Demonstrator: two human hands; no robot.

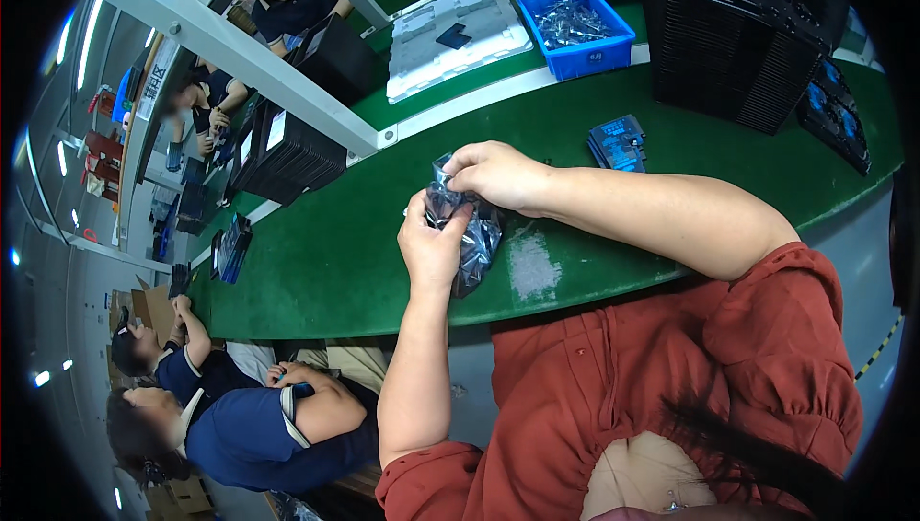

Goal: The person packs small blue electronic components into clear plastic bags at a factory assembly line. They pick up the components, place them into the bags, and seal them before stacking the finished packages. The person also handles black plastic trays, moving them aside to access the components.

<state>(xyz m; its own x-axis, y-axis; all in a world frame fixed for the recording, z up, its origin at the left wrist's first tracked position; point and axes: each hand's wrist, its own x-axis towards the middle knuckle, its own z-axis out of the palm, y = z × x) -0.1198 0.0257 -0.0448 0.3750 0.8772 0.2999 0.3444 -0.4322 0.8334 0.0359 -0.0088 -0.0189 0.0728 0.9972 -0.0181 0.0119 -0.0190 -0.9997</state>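
Your left hand [431,245] and right hand [498,176] both have a closed grip on the shiny grey plastic anti-static bag [467,233], held just above the near edge of the green worktop [316,262]. The left pinches its lower side, the right its top corner. A small blue-and-black part [618,144] lies near, beyond your right hand. Farther back stand a stack of black trays [728,32] and a blue plastic bin [575,27]. Both forearms reach up from below, the right bent across.
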